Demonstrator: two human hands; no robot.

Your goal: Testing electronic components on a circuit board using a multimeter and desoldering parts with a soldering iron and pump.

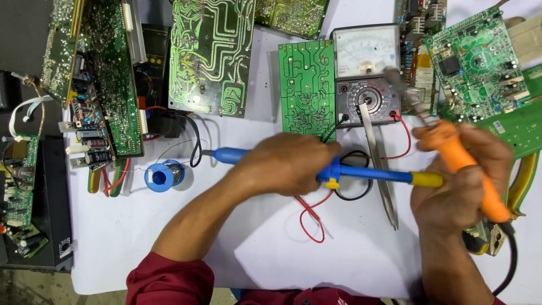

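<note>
My left hand (pixel 285 164) grips a blue and yellow desoldering pump (pixel 372 175) held level over the white bench, its yellow end pointing right. My right hand (pixel 463 181) is closed around the orange handle of a soldering iron (pixel 471 169), whose blurred metal tip points up toward the analog multimeter (pixel 367 73). The pump's yellow end nearly touches my right hand. A green circuit board (pixel 307 87) lies just beyond my left hand, next to the meter. Red and black test leads (pixel 310 217) loop beneath the pump.
Metal tweezers (pixel 379 164) lie below the meter. A blue solder spool (pixel 164 175) sits at the left. Several green circuit boards (pixel 212 53) crowd the back and left edge, another board (pixel 480 65) at the right. Yellow-handled pliers (pixel 522 181) lie near my right hand.
</note>
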